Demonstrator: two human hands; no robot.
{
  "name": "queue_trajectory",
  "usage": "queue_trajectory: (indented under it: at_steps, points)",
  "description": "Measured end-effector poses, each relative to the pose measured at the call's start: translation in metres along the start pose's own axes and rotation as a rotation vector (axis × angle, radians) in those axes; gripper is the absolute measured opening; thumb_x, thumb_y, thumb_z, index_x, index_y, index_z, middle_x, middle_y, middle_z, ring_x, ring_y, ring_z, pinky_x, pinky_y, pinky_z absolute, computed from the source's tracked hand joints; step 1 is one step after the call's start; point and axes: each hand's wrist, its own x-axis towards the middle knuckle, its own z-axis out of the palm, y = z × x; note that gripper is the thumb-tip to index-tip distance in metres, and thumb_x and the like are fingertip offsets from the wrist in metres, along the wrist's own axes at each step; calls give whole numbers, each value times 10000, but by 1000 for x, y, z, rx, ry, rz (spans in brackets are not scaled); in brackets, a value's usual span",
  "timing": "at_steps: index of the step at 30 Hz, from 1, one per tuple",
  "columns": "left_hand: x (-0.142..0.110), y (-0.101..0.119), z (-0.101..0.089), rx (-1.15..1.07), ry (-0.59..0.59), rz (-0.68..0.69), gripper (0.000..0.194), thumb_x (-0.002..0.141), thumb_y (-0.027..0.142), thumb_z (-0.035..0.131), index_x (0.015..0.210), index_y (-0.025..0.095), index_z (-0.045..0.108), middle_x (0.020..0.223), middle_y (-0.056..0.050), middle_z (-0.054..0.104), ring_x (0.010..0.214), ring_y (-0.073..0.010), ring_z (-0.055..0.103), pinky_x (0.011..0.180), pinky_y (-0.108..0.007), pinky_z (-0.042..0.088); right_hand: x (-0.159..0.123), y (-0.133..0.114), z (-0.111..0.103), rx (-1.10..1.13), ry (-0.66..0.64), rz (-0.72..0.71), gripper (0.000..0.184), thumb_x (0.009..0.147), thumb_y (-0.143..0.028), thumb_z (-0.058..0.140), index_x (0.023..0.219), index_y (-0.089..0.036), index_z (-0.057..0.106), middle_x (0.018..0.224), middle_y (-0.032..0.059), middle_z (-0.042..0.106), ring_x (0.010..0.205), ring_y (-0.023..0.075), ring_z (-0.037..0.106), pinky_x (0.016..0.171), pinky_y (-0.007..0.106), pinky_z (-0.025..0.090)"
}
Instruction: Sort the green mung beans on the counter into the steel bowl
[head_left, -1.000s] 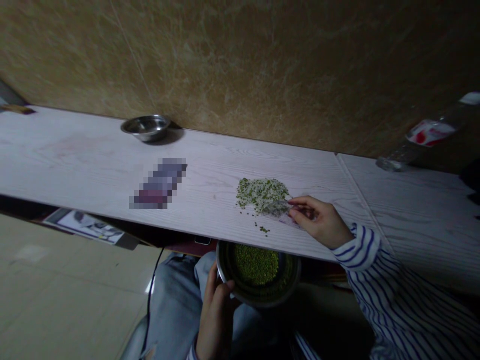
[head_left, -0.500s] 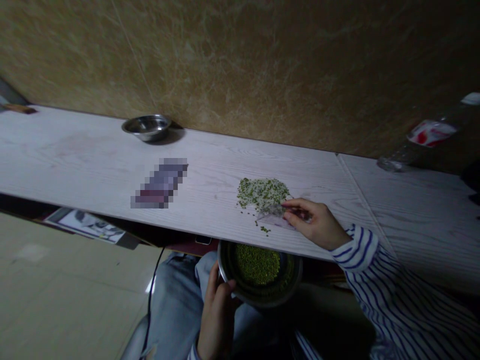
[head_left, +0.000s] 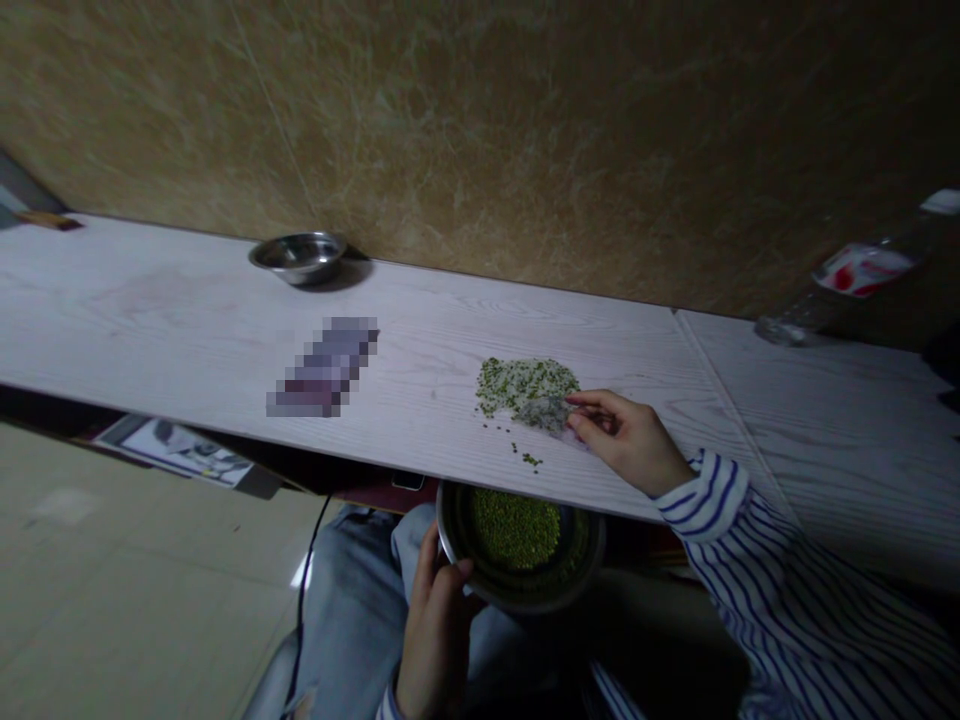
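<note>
My left hand (head_left: 439, 620) is closed on the rim of a metal bowl (head_left: 597, 560), held over my lap below the table's front edge. Green mung beans (head_left: 517, 528) cover its bottom. On the table lies a flat pile of white rice grains mixed with green beans (head_left: 525, 383). At the pile's near right side my right hand (head_left: 626, 440) pinches a thin, see-through piece of plastic (head_left: 546, 412), tilted against the grains; its exact kind is unclear. A few loose beans (head_left: 531, 461) are scattered between the pile and the table edge.
A second metal bowl (head_left: 298, 262) stands near the wall. Left of the pile lies a blurred-out flat object (head_left: 326, 368). A clear plastic bottle (head_left: 862, 270) with a red-and-white label is at the right. The white wood-grain table (head_left: 420, 320) runs along the wall.
My right hand has shifted slightly, and the plastic piece now lies closer against the pile's near right edge. My left hand and the bowl stay put.
</note>
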Motion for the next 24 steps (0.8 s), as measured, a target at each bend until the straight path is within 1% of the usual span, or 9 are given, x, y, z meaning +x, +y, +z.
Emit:
queue_trajectory:
  at_steps: [7, 10, 12, 16, 21, 24]
  points:
    - [4, -1, -3, -7, 4, 7, 670, 733, 252, 623, 1386, 274, 472, 1378, -94, 523, 1189, -324, 518, 839, -406, 523, 1, -3, 5, 26, -8, 3, 268, 813, -279, 609, 1038, -158, 690, 792, 59, 720, 703, 170, 675, 628, 283, 546]
    - [5, 0, -4, 1, 6, 20, 677, 737, 254, 621, 1394, 271, 461, 1350, -101, 539, 1217, -330, 493, 831, -407, 527, 2, -6, 7, -5, -34, -14, 261, 816, -279, 607, 1038, -172, 694, 788, 49, 721, 687, 162, 664, 618, 278, 533]
    - [4, 2, -4, -4, -6, 20, 675, 748, 253, 616, 1401, 276, 448, 1337, -98, 547, 1219, -323, 491, 843, -404, 522, 2, -7, 8, -19, -45, -19, 262, 819, -281, 606, 1042, -177, 695, 790, 47, 722, 682, 161, 660, 613, 276, 527]
    - [3, 2, -6, -11, -5, 22, 653, 762, 263, 607, 1394, 287, 444, 1352, -84, 534, 1222, -310, 492, 862, -401, 511, 4, -8, 11, -22, -11, -7, 281, 817, -287, 607, 1056, -166, 693, 804, 57, 726, 701, 167, 664, 620, 280, 525]
    - [3, 3, -7, -3, -3, 26, 630, 775, 261, 585, 1387, 272, 436, 1359, -84, 531, 1199, -302, 504, 867, -407, 506, 5, -14, 12, -39, -64, -37, 254, 818, -259, 599, 1036, -179, 702, 771, 36, 722, 661, 153, 649, 598, 269, 513]
    - [2, 5, -8, -5, -8, 29, 592, 774, 256, 586, 1353, 273, 464, 1345, -75, 541, 1169, -292, 520, 865, -405, 504, 7, -17, 14, -42, -58, -54, 249, 826, -255, 594, 1038, -182, 703, 791, 38, 728, 689, 158, 658, 626, 278, 518]
